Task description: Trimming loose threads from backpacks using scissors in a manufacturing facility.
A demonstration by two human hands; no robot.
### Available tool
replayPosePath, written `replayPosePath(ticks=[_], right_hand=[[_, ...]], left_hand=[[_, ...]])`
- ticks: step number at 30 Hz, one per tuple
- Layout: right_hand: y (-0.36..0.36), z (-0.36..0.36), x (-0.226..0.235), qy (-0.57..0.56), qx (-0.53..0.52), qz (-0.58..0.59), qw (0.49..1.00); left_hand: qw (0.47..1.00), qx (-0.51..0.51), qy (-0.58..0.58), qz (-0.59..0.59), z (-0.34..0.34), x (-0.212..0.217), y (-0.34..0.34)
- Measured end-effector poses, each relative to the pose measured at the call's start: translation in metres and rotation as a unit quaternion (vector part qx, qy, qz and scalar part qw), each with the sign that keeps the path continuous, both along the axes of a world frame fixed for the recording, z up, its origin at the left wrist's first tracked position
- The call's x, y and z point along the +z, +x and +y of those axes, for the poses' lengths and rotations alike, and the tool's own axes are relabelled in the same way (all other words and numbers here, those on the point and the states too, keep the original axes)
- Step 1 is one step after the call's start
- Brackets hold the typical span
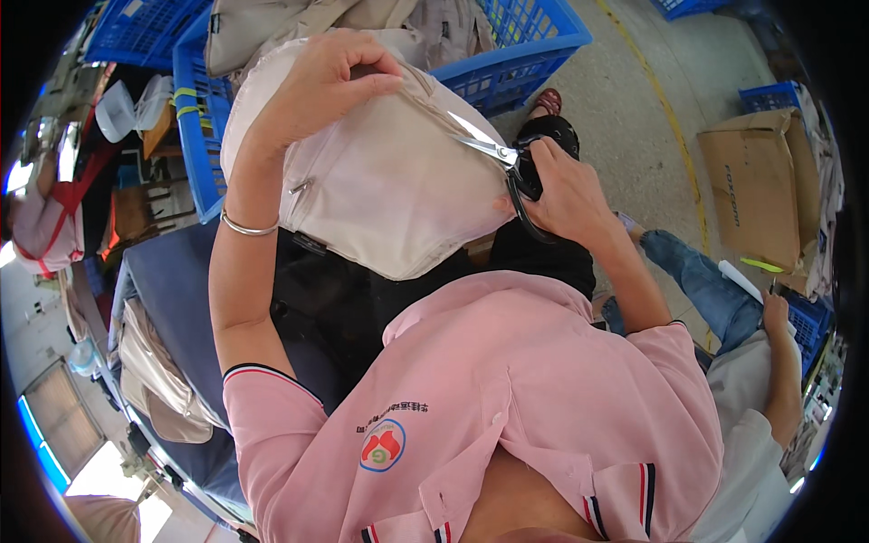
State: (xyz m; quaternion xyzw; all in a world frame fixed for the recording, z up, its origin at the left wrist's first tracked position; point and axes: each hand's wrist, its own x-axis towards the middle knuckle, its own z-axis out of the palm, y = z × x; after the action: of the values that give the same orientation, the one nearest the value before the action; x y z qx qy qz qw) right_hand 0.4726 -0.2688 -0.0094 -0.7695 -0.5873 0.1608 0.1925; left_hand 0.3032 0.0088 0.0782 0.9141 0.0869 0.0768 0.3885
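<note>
A blue crate (496,77) stood beyond the beige zippered fabric piece (380,181), which lay over your lap (534,255). Your left hand (321,86) curved over it, though whether its fingers pinched anything could not be told; your right hand (566,192) wrapped its fingers around black-handled scissors (507,156), blades parted.

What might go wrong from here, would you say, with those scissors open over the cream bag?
The open blades of the scissors lie over the cream bag, so a slip might nick the fabric. They point towards the left hand, which could be cut if the right hand pushed too far. The soft bag also lies partly over the person's legs, so it may shift during a cut.
</note>
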Motion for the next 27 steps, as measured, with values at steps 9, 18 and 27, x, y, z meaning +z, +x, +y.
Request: replayPosePath(ticks=[9,18,27], right_hand=[[-0.006,-0.002,-0.025,0.095,-0.001,0.021,0.995],[0.0,0.009,-0.007,0.114,0.016,-0.051,0.992],[-0.01,0.015,-0.016,0.101,0.015,0.016,0.995]], left_hand=[[0.999,0.022,-0.038,0.006,0.007,-0.005,-0.006],[0.998,0.022,-0.055,0.014,0.006,-0.006,-0.008],[0.998,0.024,-0.06,0.008,0.009,-0.011,-0.008]])
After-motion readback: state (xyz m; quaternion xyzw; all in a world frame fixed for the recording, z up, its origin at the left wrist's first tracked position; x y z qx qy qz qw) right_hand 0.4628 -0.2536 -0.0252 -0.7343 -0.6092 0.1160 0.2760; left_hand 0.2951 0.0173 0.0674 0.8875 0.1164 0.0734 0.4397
